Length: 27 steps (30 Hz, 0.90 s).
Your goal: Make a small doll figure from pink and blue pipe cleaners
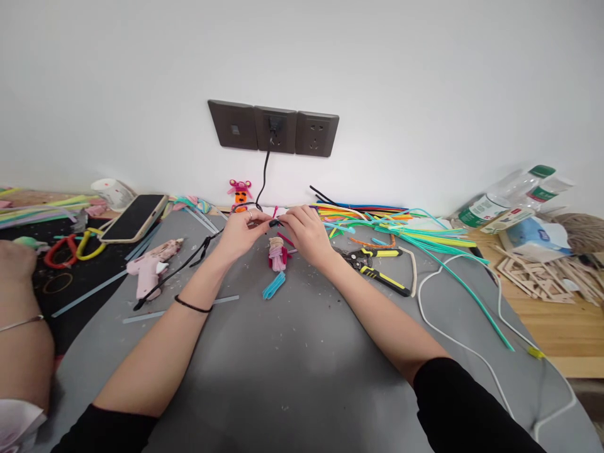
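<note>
My left hand (240, 233) and my right hand (307, 233) meet over the far middle of a grey mat (283, 352). Both pinch a small black piece (274, 223) between their fingertips; I cannot make out what it is. Just below the fingers lies a small pink and red pipe-cleaner figure (278, 255). A folded blue pipe cleaner (274, 285) rests on the mat nearer to me.
A pink glue gun (151, 267) with black cord lies left, a phone (134, 217) beyond it. Yellow-black pliers (375, 267), a heap of coloured pipe cleaners (401, 229) and a white cable (453, 340) lie right. Another person's arm (21, 314) is at far left. Bottles (504, 195) stand far right.
</note>
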Each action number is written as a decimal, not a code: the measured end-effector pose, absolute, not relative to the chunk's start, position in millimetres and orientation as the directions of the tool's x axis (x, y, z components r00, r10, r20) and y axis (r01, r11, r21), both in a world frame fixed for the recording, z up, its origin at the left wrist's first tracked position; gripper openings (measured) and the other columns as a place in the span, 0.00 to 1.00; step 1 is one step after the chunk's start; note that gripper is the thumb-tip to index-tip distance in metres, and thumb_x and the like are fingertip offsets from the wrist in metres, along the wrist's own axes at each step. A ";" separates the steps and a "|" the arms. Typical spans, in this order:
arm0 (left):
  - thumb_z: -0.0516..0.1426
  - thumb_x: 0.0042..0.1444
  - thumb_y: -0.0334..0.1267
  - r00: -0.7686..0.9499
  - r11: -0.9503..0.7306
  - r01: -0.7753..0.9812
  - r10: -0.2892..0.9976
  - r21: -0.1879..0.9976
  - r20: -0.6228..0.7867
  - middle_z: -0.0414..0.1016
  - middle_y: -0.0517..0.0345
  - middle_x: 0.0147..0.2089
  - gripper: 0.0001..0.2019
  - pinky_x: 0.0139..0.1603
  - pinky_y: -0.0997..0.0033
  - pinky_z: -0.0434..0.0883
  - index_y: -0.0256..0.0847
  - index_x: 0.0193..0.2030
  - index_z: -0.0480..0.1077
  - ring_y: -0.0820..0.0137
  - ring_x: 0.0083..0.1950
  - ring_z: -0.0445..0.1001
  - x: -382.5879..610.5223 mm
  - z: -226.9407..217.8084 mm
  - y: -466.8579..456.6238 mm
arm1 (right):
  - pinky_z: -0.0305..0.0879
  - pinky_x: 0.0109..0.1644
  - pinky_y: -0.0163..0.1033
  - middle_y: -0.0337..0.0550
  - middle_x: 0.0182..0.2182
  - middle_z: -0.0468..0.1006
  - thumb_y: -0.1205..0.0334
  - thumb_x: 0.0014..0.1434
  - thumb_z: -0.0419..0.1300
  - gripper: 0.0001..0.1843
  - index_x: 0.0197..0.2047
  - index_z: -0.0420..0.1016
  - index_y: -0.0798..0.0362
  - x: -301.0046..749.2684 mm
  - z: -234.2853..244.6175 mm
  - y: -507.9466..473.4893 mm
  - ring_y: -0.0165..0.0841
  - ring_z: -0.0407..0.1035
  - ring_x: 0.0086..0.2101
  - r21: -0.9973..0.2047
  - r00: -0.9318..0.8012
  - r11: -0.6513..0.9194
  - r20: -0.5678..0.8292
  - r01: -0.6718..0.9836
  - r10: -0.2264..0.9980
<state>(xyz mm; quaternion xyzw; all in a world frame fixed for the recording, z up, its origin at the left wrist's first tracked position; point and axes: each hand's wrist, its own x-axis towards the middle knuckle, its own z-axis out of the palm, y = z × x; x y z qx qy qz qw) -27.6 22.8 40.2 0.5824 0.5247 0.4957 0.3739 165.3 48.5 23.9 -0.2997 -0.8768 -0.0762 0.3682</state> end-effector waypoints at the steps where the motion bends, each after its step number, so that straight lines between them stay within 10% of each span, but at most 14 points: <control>1: 0.70 0.42 0.52 -0.053 -0.172 0.233 0.981 0.957 0.189 0.81 0.51 0.35 0.19 0.44 0.63 0.73 0.38 0.33 0.80 0.64 0.37 0.76 -26.8 39.9 22.6 | 0.62 0.48 0.45 0.51 0.41 0.77 0.65 0.74 0.50 0.13 0.48 0.77 0.54 165.0 24.5 47.5 0.41 0.65 0.43 -0.091 -0.543 0.808 0.695 0.583 0.470; 20: 0.76 0.26 0.57 -0.253 -0.128 -0.219 0.965 0.967 0.070 0.78 0.56 0.28 0.28 0.36 0.70 0.69 0.37 0.29 0.80 0.72 0.30 0.70 -6.4 32.5 22.9 | 0.64 0.45 0.43 0.48 0.36 0.76 0.67 0.73 0.52 0.10 0.44 0.75 0.53 159.6 18.1 44.6 0.39 0.67 0.39 -0.132 -0.471 0.800 0.747 0.586 0.468; 27: 0.70 0.40 0.64 -0.143 -0.124 -0.034 0.983 0.992 0.118 0.80 0.50 0.35 0.29 0.41 0.65 0.74 0.37 0.34 0.81 0.64 0.37 0.76 -17.4 38.6 20.7 | 0.62 0.46 0.44 0.49 0.40 0.77 0.68 0.73 0.51 0.12 0.47 0.77 0.52 163.7 20.4 47.5 0.40 0.66 0.41 -0.127 -0.453 0.746 0.724 0.654 0.521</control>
